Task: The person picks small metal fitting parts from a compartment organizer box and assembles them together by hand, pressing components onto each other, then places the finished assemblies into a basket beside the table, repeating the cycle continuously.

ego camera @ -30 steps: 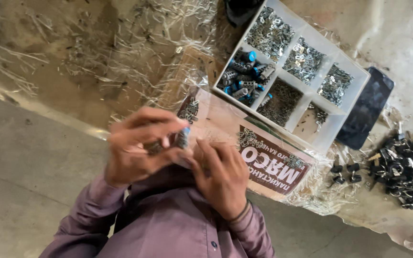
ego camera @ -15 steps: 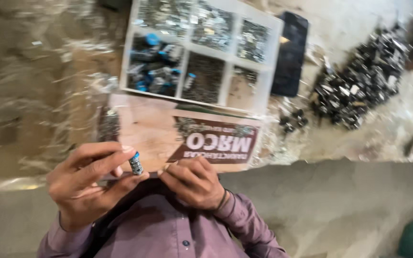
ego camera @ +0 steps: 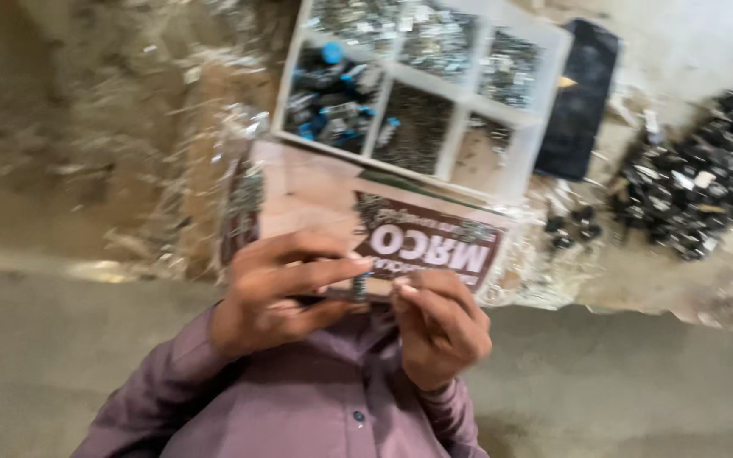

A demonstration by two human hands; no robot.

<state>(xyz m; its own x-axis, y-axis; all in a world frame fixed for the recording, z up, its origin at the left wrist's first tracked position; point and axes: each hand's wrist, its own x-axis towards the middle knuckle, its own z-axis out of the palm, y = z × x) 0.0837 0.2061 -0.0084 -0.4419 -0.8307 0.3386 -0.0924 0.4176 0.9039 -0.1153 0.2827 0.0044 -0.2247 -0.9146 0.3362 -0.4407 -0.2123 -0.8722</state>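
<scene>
Close to a purple shirt (ego camera: 299,407), a person's two hands meet at chest height over a small dark metal part (ego camera: 360,287). The left hand (ego camera: 277,293) has thumb and forefinger pressed together on it, seemingly to steady it. The right hand (ego camera: 439,326) curls its fingertips in against the same piece, but motion blur hides whether they actually grip it. The part is raised near the eyes, probably for fine work.

Just beyond lies a cardboard box (ego camera: 316,195), then a white divided tray (ego camera: 468,89). The tray keeps blue-capped pieces (ego camera: 332,102) apart from grey hardware, all within easy reach. A flat black slab (ego camera: 579,102) lies beside the tray, and a heap of dark metal parts (ego camera: 689,191) sits further right.

Half a second earlier the hands were a little apart and a blue tip showed in the left hand. Now they touch, and no blue shows.
</scene>
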